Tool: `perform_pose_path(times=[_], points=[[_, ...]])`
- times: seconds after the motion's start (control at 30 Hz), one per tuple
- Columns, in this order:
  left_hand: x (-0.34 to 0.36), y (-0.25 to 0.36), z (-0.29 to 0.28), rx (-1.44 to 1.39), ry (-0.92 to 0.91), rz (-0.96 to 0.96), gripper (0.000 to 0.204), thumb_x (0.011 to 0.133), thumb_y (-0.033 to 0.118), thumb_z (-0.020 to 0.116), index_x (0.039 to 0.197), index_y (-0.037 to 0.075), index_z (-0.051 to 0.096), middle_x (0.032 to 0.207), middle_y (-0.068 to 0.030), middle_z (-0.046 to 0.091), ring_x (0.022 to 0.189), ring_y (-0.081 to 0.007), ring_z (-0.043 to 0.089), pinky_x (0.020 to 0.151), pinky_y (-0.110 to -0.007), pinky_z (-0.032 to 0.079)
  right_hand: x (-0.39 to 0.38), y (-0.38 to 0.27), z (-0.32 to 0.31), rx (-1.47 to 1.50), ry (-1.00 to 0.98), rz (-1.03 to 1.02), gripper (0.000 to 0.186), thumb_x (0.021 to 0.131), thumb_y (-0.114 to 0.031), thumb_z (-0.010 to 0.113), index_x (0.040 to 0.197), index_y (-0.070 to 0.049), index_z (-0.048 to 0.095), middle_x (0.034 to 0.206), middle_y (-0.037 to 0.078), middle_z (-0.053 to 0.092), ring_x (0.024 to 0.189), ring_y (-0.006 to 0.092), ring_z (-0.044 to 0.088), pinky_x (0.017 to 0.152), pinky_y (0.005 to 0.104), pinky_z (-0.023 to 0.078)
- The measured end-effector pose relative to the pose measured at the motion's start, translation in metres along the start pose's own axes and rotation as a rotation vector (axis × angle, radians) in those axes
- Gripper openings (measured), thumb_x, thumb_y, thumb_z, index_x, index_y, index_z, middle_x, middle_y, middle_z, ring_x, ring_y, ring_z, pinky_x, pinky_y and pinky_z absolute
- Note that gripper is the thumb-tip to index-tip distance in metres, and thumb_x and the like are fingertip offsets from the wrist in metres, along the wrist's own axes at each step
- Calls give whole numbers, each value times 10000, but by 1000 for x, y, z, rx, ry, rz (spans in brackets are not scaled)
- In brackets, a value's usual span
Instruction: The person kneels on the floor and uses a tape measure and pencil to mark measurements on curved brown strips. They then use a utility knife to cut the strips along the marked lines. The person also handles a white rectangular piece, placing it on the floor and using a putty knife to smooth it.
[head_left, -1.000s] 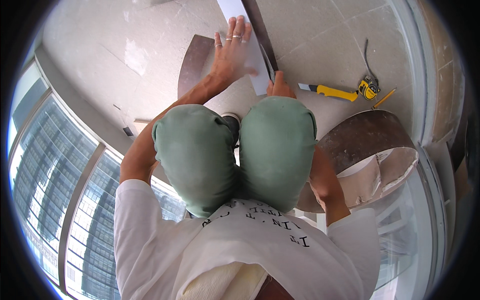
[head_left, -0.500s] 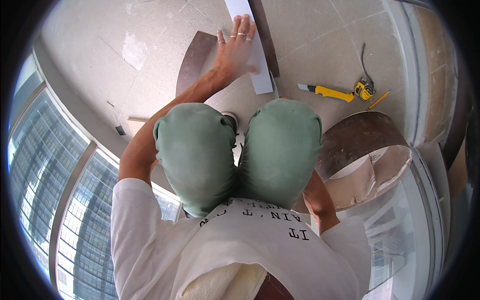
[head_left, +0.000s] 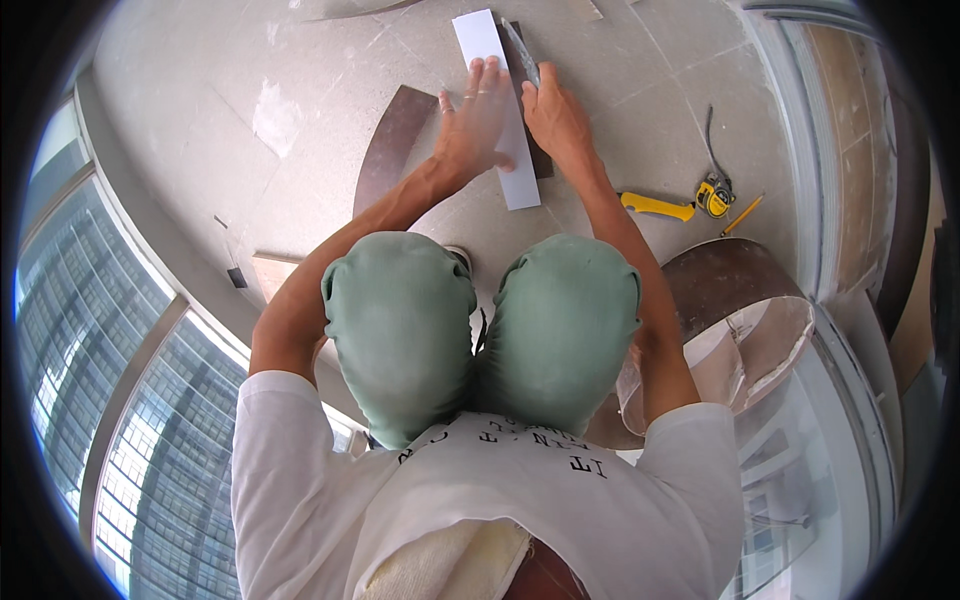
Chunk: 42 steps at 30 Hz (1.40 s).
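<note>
Smooth white strip [head_left: 519,172] – matt, rough-looking floor [head_left: 640,130]

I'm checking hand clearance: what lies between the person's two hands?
In the head view, the white strip and part of the dark brown strip lie between left hand and right hand.

The left hand [head_left: 466,134] spreads its fingers [head_left: 490,76] on a white strip [head_left: 520,187]; the right hand [head_left: 560,118] holds a slim grey tool [head_left: 520,51] over a brown board [head_left: 543,161].

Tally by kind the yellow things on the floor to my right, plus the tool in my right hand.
Slim grey tool in your right hand: 1
Yellow-handled tool: 1
Tape measure: 1
Pencil: 1
Total: 4
</note>
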<state>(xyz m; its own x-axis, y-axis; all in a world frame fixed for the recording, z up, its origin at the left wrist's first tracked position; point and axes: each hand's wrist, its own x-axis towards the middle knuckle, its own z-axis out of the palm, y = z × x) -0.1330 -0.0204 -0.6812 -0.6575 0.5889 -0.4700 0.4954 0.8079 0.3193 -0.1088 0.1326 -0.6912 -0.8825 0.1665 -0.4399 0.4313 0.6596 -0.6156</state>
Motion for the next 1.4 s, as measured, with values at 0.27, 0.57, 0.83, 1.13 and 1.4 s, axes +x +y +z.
perform_pose_path(times=[0.27,0.57,0.83,1.13,1.4], points=[[1,2,-2,-11,-12,-7,1354,562,316,964,1587,20,130,1677,-192,-9,1548,-394,8,1088,-726,359,13,-5,14,49,25,-9,373,1020,-307,480,1254,-17,466,986,287,688,922,500,657,814,579,508],[1,0,-3,-32,-33,-11,1335,578,292,959,1587,22,127,1677,-187,-26,1548,-391,-11,1092,-723,359,11,-2,15,52,-33,-13,392,1039,-298,450,1288,1,402,1011,362,664,961,542,642,822,585,510],[5,2,-5,-15,-71,-29,1339,576,309,959,1589,31,128,1676,-193,-16,1549,-393,-3,1087,-717,366,11,-4,12,20,-89,12,369,1034,-274,451,1290,-17,381,1009,350,670,944,545,642,807,593,512],[6,-12,25,60,93,27,1349,565,371,964,1589,34,152,1674,-200,37,1550,-390,26,1115,-703,337,-14,4,15,6,-148,99,322,1017,-266,486,1226,-36,402,985,321,681,915,533,642,809,605,498],[0,-10,20,10,93,42,1364,531,345,977,1580,18,170,1653,-236,84,1536,-415,85,1097,-701,363,-145,55,52,26,-219,326,362,1037,-314,492,1271,-46,422,929,266,683,853,488,665,724,533,506]])
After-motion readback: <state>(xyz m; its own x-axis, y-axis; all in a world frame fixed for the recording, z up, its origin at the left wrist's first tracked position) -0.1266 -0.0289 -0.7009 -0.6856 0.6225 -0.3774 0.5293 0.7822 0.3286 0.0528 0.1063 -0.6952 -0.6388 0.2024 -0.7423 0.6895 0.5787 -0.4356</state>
